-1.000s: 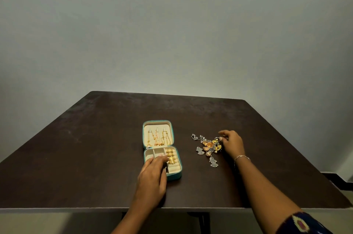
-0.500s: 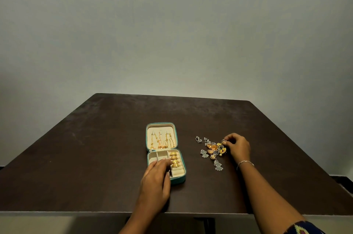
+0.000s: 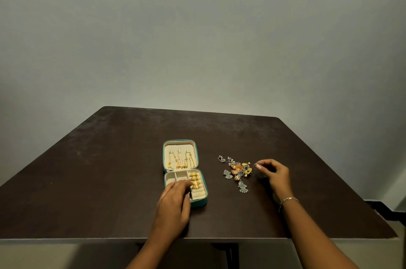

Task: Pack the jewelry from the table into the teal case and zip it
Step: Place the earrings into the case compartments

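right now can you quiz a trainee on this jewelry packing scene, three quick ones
1. True or false: the teal case is zipped shut.
2. Which hand rests on the case's lower tray: A left hand, B right hand?
3. Fill in: the loose jewelry pile lies to the ____ of the case.

Key: 1 false, it lies open. 2 A. 3 right.

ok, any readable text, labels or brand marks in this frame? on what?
None readable. The teal case, its cream lining, the jewelry pile, the bracelet and the table show no words, numbers or logos. Any engraving on the jewelry would be too small to tell.
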`<state>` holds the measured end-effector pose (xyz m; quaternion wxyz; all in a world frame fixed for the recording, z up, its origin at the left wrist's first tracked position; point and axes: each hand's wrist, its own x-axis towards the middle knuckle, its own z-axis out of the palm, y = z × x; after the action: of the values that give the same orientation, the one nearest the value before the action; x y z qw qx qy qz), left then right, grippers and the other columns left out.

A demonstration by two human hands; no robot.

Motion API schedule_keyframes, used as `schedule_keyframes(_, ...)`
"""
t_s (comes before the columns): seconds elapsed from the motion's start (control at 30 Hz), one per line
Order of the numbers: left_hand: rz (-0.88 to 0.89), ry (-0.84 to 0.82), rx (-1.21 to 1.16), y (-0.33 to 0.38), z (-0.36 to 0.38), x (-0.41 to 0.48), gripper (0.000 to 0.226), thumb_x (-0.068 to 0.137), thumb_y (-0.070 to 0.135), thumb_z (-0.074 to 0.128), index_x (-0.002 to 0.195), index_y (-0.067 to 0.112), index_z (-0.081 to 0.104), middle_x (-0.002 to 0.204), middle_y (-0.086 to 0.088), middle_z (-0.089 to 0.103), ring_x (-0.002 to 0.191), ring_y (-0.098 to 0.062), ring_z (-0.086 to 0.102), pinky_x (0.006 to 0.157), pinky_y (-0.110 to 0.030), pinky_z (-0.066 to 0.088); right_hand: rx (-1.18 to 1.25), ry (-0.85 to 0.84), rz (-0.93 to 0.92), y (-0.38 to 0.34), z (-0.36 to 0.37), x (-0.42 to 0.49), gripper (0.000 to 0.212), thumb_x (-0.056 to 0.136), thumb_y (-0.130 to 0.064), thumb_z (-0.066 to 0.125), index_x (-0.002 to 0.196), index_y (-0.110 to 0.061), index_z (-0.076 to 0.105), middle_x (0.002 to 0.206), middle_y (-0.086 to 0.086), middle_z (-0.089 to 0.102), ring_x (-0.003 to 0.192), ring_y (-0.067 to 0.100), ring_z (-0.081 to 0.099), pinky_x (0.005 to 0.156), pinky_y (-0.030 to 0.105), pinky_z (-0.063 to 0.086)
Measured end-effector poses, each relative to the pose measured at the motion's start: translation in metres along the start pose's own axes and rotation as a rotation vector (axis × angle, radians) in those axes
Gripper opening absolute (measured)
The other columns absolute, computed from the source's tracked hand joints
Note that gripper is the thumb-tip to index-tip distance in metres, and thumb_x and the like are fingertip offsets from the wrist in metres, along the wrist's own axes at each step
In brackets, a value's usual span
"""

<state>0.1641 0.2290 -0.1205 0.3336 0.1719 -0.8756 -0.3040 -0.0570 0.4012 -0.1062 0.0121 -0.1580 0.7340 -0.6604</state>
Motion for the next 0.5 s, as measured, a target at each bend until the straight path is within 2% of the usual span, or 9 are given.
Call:
schedule_keyframes(0.07,-0.005,0.004,-0.011,0.0,0.0,0.001,0.029,0.088,0.007,0.053,0.115,0.015,0.058,0.118,-0.001,0.06,0.11,-0.017,0.053,0.091,-0.029,0.045,0.01,-0.029,-0.05,-0.011,0.002,-0.008,0.014,0.078,0.004,0.064,0.074,-0.01,0.064,0.078,0.004,0.064,0.077,0.017,0.059,0.07,0.027,0.05)
schedule_keyframes(0.17,0.013,0.011,-0.027,0.003,0.002,0.002,0.028,0.088,0.007,0.053,0.115,0.015,0.058,0.117,-0.001,0.059,0.109,-0.013,0.052,0.089,-0.023,0.042,-0.008,-0.112,-0.176,-0.036,0.012,-0.019,0.014,0.075,0.008,0.065,0.073,-0.006,0.064,0.073,0.004,0.064,0.068,0.007,0.06,0.063,0.011,0.049)
schedule_keyframes(0.27,0.019,0.007,-0.032,0.004,0.002,0.0,0.029,0.089,0.009,0.051,0.116,0.016,0.057,0.118,0.002,0.058,0.107,-0.007,0.048,0.088,-0.015,0.037,-0.088,-0.254,-0.255,-0.051,0.031,-0.032,0.013,0.073,0.004,0.069,0.071,-0.008,0.066,0.07,0.003,0.066,0.062,0.002,0.06,0.06,0.016,0.049)
schedule_keyframes(0.37,0.013,0.02,-0.023,0.0,0.002,-0.001,0.031,0.09,0.012,0.05,0.119,0.02,0.054,0.121,0.005,0.055,0.106,-0.001,0.044,0.089,-0.012,0.035,-0.232,-0.382,-0.346,-0.057,0.054,-0.044,0.017,0.073,-0.004,0.072,0.07,-0.02,0.066,0.072,-0.004,0.066,0.066,0.004,0.059,0.062,0.023,0.05)
schedule_keyframes(0.43,0.004,0.023,-0.024,-0.003,0.003,-0.001,0.032,0.089,0.012,0.05,0.12,0.019,0.053,0.123,0.003,0.055,0.112,-0.006,0.047,0.096,-0.019,0.039,-0.355,-0.444,-0.421,-0.057,0.068,-0.051,0.022,0.073,-0.007,0.073,0.07,-0.027,0.064,0.074,-0.009,0.064,0.072,0.005,0.058,0.063,0.02,0.046)
schedule_keyframes(0.5,-0.002,0.015,-0.006,-0.004,0.003,-0.001,0.033,0.089,0.012,0.051,0.121,0.017,0.053,0.125,-0.001,0.056,0.118,-0.015,0.048,0.102,-0.032,0.041,-0.418,-0.495,-0.469,-0.055,0.079,-0.055,0.023,0.073,-0.008,0.073,0.072,-0.028,0.063,0.075,-0.011,0.063,0.075,0.005,0.057,0.063,0.014,0.043)
